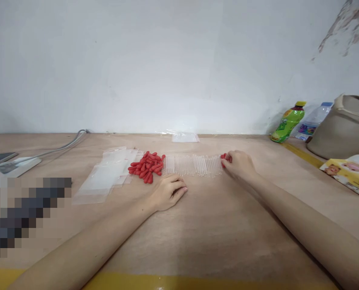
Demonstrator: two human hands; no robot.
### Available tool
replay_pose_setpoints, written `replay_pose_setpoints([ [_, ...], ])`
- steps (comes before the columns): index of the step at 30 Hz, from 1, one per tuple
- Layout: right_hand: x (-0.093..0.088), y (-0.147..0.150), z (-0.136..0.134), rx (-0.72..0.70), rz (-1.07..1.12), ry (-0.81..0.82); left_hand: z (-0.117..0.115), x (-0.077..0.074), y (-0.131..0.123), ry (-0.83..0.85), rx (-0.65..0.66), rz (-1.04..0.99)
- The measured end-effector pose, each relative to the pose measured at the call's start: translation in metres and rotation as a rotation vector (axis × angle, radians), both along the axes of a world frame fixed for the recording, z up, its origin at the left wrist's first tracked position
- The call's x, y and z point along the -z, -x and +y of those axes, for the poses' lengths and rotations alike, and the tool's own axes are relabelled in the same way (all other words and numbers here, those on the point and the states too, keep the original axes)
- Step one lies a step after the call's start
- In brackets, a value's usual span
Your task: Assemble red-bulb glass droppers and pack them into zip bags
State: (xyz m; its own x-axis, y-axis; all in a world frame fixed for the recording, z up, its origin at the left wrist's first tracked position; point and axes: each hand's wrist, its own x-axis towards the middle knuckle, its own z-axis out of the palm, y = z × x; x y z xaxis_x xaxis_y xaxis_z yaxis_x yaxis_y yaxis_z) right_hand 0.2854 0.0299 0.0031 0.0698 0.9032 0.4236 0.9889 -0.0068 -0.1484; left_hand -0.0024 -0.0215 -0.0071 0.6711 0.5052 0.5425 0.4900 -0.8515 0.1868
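Pinching lightly probably suited the right hand (240, 162), narrowed on a red rubber bulb (223, 158) — the left hand (168, 192) lay curled, grip hidden.

Red bulb-shaped pieces (148, 165) lie heaped left of a row of clear tubes (197, 165).

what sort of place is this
Probably a simple workbench against a wall, perhaps for small handwork: a heap of red pieces, a row of thin clear pieces and what look like clear plastic bags lie on it.
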Motion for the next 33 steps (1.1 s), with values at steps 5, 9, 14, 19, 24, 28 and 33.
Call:
replay_pose_setpoints([
  [5, 0.005, 0.005, -0.011, 0.006, -0.054, 0.004, 0.0, 0.0, 0.0, 0.014, -0.015, 0.018],
  [9, 0.005, 0.006, -0.01, 0.029, -0.014, 0.037, 0.0, 0.001, 0.0, 0.009, -0.009, 0.015],
  [14, 0.004, 0.014, -0.016, -0.001, 0.142, -0.048, 0.0, 0.001, 0.0, -0.022, -0.035, 0.028],
  [19, 0.01, 0.041, -0.037, -0.476, 0.202, -0.244, 0.003, 0.002, 0.004, -0.195, -0.36, -0.052],
  [24, 0.013, 0.063, -0.056, -0.772, 0.163, -0.138, 0.008, -0.003, 0.01, -0.181, -0.632, -0.02],
  [28, 0.01, 0.065, -0.06, -0.761, 0.187, -0.086, 0.016, -0.011, 0.011, -0.198, -0.7, 0.057],
  [33, 0.012, 0.065, -0.058, -0.769, 0.214, -0.091, 0.037, -0.016, -0.004, -0.186, -0.722, 0.117],
])
